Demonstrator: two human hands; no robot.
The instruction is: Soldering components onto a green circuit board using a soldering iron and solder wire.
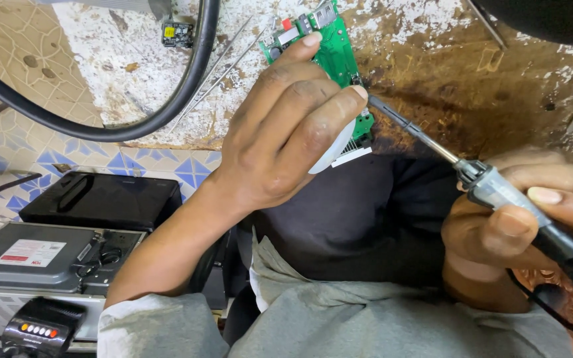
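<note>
My left hand [280,126] grips a green circuit board [333,50], fingers wrapped over its front edge, and presses it down on the worn workbench [472,86]. A white part [335,151] shows under my fingers at the board's near end. My right hand [518,219] holds a soldering iron [499,189] by its clear and black handle. The iron's thin metal tip [379,109] touches the board's right edge, beside my left fingertips.
A thick black cable [187,93] loops across the bench at left. Metal tweezers [223,66] lie beside the board, and a small dark module [178,33] sits further back. Black and grey electronic boxes [54,252] stand on the tiled floor at lower left.
</note>
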